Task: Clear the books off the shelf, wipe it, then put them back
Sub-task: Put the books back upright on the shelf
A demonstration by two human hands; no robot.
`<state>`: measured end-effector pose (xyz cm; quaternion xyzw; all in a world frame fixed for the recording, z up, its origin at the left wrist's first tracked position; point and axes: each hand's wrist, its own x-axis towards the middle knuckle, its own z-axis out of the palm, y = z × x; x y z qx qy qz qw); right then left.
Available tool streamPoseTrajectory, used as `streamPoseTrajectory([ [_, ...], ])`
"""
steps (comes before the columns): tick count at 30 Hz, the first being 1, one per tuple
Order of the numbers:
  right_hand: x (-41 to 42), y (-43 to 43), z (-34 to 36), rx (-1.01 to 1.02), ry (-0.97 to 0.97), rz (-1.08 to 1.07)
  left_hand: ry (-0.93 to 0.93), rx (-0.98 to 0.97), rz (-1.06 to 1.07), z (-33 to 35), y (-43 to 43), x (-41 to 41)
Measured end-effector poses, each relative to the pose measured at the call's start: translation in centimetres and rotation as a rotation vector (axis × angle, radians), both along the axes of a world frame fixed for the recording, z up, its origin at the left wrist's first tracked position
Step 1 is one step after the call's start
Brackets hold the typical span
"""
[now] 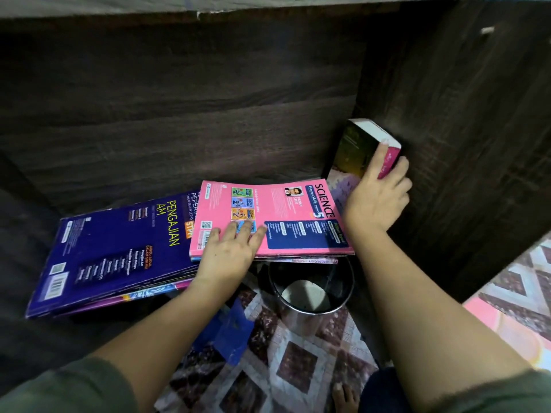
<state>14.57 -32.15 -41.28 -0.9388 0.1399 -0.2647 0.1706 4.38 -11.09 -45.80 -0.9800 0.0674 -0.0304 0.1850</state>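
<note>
A pink Science book (274, 210) lies flat on top of a small stack on the dark wooden shelf (179, 120). My left hand (229, 251) rests on its near edge with straight fingers. To its left lies a dark blue book (119, 251) over other books. At the right, a thick book (360, 153) with a pink spine stands upright against the shelf's side panel (462, 129). My right hand (375, 192) grips its spine, thumb on the cover side.
A dark round bin (310, 290) stands on the patterned floor mat (298, 353) below the pink book's front edge. A blue cloth (232, 332) lies on the mat by my left forearm. My knee and foot show at the bottom.
</note>
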Motion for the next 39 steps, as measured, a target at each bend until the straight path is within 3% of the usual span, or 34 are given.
streamPoseTrajectory([
  [3,-1.0,1.5,-0.2,-0.229,0.007,0.106,-0.013,-0.007,0.035,0.4,0.3,-0.1],
  [5,-1.8,2.3,-0.6,-0.366,0.082,0.321,-0.024,-0.037,0.073,0.9,0.8,-0.2],
  [8,-3.1,3.1,-2.0,-0.334,0.307,0.793,-0.018,-0.109,0.13,1.9,2.0,-0.8],
  [11,-4.5,4.0,-3.3,-0.287,0.485,0.976,-0.005,-0.183,0.174,2.9,3.6,-2.3],
  [16,-4.9,5.7,-4.8,-0.504,0.467,0.929,0.017,-0.18,0.262,3.5,7.2,-5.3],
  [21,-5.2,7.4,-5.5,-0.543,0.406,0.849,0.168,-0.21,0.409,0.5,11.1,-6.7],
  [23,-5.2,7.0,-5.7,-0.549,0.374,0.859,0.15,-0.195,0.412,-0.7,11.7,-6.6],
  [28,-4.8,6.3,-4.3,-0.466,0.26,0.937,0.051,-0.053,0.314,-2.2,12.4,-5.9],
  [39,-3.4,4.8,-0.3,-0.367,-0.094,0.857,-0.051,-0.201,-0.034,-1.6,8.8,-5.1],
])
